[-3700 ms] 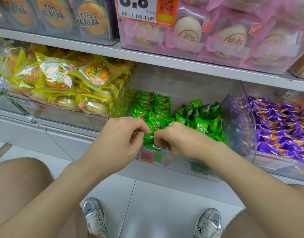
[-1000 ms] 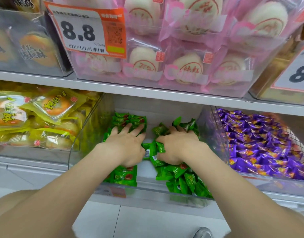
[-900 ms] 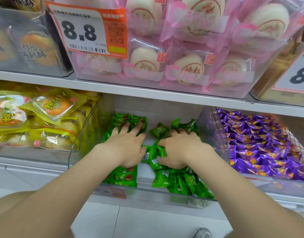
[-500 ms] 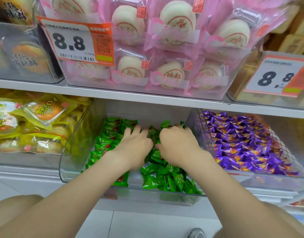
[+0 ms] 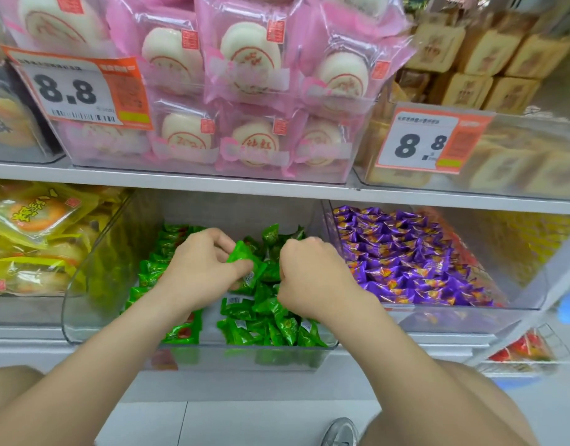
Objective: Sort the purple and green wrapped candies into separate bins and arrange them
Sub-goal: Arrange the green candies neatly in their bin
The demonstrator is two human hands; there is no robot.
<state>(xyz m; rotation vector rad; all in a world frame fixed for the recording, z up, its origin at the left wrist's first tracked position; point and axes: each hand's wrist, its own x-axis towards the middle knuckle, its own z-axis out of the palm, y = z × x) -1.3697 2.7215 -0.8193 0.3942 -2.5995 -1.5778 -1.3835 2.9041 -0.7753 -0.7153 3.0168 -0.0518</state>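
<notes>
We read "8.8" in bold black on the white-and-orange price tag (image 5: 79, 91) fixed to the front of the clear bin of pink-wrapped buns (image 5: 245, 75) on the upper shelf; a barcode runs beneath the number. A second price tag (image 5: 430, 141), on the bin of tan boxed cakes (image 5: 470, 59) to the right, also reads "8.8". Their small print, and the red characters on the buns, are too blurred for us to read.

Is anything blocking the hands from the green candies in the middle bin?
Nothing visible. Both the left hand and right hand are already inside the open-fronted clear bin, resting on the green candies; the left pinches one.
</notes>
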